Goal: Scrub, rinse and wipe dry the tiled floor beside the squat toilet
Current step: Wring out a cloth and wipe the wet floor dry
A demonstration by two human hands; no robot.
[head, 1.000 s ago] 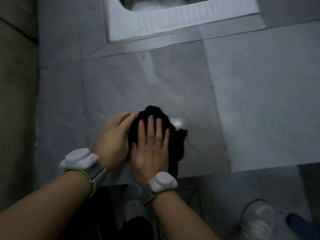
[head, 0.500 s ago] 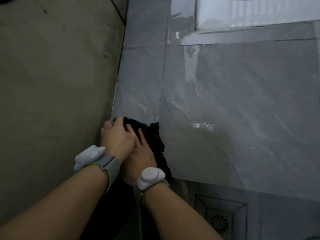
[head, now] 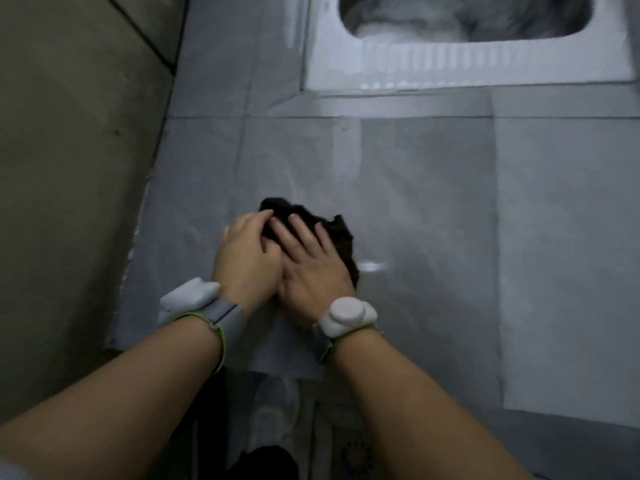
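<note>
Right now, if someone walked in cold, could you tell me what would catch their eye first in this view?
Most likely the black cloth at the centre, pressed flat to the grey tiled floor by the left hand and right hand, which overlap. Next, the white squat toilet at the top right, bright against the dim tiles. A small glint of light shines just right of the cloth.

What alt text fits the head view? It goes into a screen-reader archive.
Two bare hands, left partly over right, press a dark cloth flat on grey floor tiles. A white squat toilet lies beyond and a wall at left.
</note>
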